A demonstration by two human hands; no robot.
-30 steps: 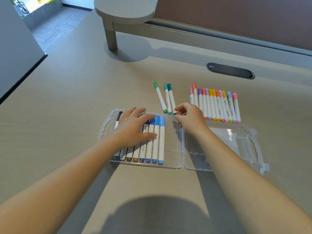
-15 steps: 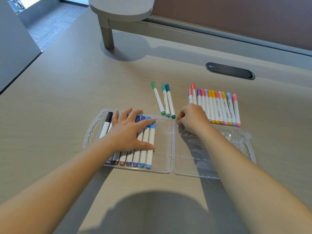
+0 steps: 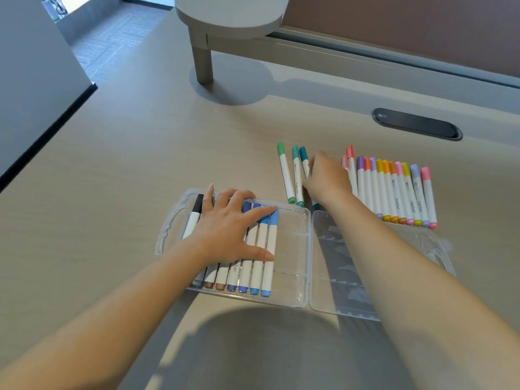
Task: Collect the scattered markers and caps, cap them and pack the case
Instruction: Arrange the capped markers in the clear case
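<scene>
Right hand (image 3: 326,180) advanced onto teal marker (image 3: 304,160)

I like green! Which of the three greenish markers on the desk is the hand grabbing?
The dark teal marker, the rightmost of the three. The right hand covers its barrel, while the light green marker and the turquoise marker lie untouched beside it.

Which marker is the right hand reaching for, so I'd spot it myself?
Start at the open clear case. Just beyond its far edge lie three green-toned markers, apart from the long colourful row. The right hand touches the rightmost, the dark teal marker, bluer than its two neighbours.
</scene>
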